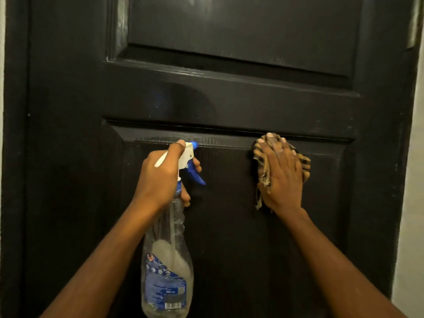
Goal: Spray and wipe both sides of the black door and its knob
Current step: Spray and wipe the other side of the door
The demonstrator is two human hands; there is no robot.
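Against the black door (229, 97), at its lower panel's top edge, a soft striped cloth (260, 161) is pressed flat under the spread right hand (283, 173). A light, nearly empty spray bottle (166, 267) is gripped at its neck by the left hand (160, 177), best held there. No knob is visible.

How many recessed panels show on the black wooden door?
2. Upper black rectangular panel at frame top; lower black panel beneath the cross rail. Others may lie out of frame.
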